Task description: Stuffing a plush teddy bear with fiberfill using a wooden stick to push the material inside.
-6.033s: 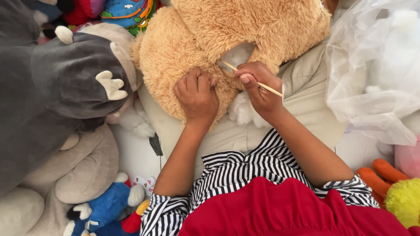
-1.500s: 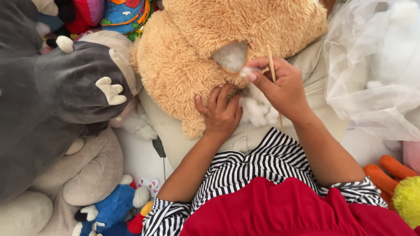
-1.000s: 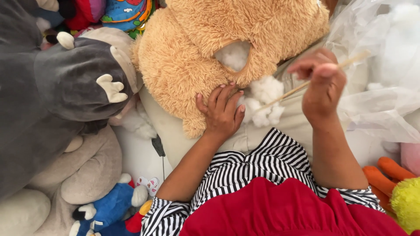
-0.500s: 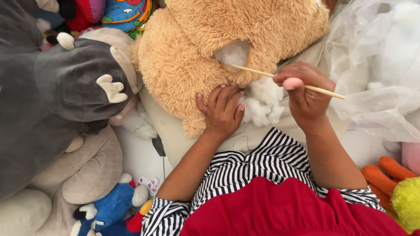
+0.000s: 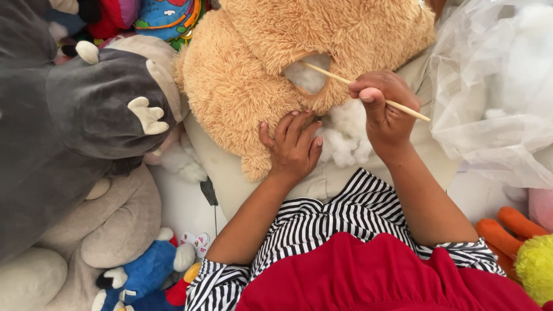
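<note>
While your left hand (image 5: pixel 292 147) lies spread on the tan plush bear (image 5: pixel 259 69), your right hand (image 5: pixel 383 106) pinches a thin wooden stick (image 5: pixel 368 95) whose tip is in the bear's open seam (image 5: pixel 308 72), loose white stuffing (image 5: pixel 345 135) still lying outside just near of it.

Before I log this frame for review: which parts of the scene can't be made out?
Head view only:
- Tip of the wooden stick: hidden inside the opening of the tan plush bear, in the white stuffing.
- Bear's upper part: cut off by the top edge.
- Contents of the clear plastic bag: blurred by the film, cut by the right edge.
- Right hand fingers' grip: hidden by the hand.
</note>
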